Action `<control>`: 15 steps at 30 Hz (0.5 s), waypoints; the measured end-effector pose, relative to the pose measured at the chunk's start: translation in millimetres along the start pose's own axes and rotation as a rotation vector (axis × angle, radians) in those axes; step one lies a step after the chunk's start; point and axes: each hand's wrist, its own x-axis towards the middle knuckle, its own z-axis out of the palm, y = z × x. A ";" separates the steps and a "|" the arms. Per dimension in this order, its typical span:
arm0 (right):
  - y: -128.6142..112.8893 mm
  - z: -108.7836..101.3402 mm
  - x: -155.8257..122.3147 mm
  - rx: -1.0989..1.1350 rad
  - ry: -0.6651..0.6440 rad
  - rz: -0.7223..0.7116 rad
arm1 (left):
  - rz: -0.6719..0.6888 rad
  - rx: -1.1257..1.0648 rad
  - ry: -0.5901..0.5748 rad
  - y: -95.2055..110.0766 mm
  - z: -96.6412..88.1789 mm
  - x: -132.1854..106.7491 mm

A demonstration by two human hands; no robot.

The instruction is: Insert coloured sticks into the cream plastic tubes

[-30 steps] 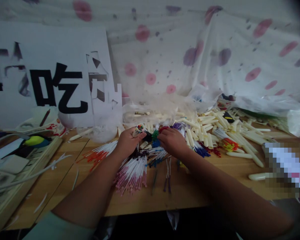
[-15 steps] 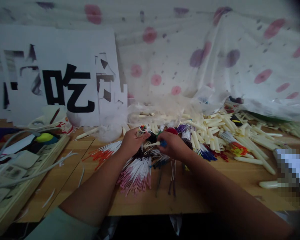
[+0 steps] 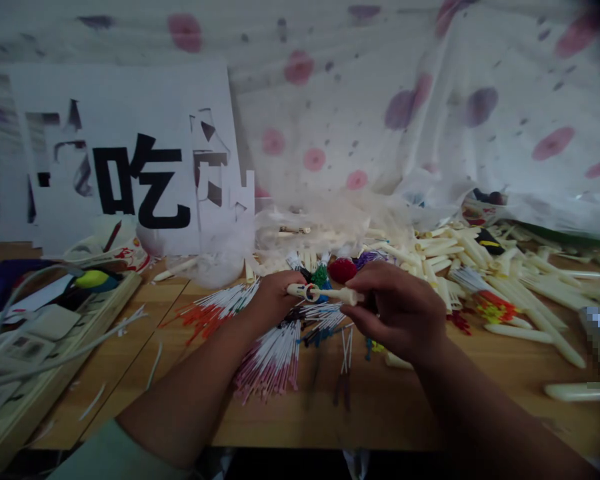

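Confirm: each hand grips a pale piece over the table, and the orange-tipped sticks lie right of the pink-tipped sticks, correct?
Not quite: in the head view, the orange-tipped sticks lie left of the pink-tipped sticks. The rest holds: left hand and right hand each grip a pale piece over the table.

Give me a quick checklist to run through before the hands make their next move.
1. Left hand gripping the cream tube: ok, fingers closed around it.
2. Right hand gripping the cream rod: ok, pinched at its wide end.
3. Rod pointed at the tube's open end: ok, narrow tip right by the opening.
4. Tip seated inside the tube: cannot tell, too small and blurred.
5. Pink-tipped sticks gathered neatly: not ok, fanned out across the wooden table.
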 end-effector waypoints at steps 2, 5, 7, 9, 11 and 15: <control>-3.8 -0.9 2.1 -0.084 -0.048 -0.033 | 0.007 0.007 -0.013 0.9 1.0 0.6; -6.8 -0.9 3.7 -0.140 -0.090 -0.058 | -0.004 0.020 -0.031 3.5 1.2 1.4; -6.8 0.3 3.2 -0.164 -0.105 -0.065 | -0.017 0.032 -0.038 5.3 1.3 1.4; -4.9 2.7 1.6 -0.182 -0.120 -0.072 | -0.014 0.039 -0.045 6.6 1.5 1.2; -1.3 6.4 -0.8 -0.184 -0.139 -0.069 | -0.004 0.041 -0.053 7.6 1.8 0.9; 7.7 14.6 -5.8 -0.196 -0.125 -0.024 | -0.012 0.068 -0.052 10.2 -0.1 -0.4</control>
